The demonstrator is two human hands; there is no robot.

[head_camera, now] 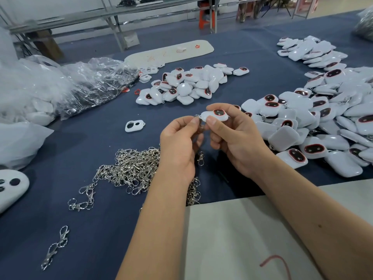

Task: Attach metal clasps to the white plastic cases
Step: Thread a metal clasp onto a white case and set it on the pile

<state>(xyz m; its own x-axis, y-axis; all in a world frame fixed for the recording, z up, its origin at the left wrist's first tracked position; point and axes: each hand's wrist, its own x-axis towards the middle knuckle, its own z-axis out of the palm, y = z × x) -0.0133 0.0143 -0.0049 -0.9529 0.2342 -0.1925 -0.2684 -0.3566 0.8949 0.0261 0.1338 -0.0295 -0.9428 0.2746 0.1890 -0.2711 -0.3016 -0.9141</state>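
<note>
One white plastic case (215, 115) is held up above the table, glossy, rounded, with a dark oval window rimmed in red facing up; it lies roughly level, long axis left to right. At its left end a metal clasp (199, 126) hangs down, silver, partly hidden by fingers. A loose heap of clasps (133, 168) lies on the blue cloth, near side, tangled, with a few strays (83, 199) off to the left. Cases are piled in a mid-table heap (187, 83) and a larger heap at right (323, 118).
</note>
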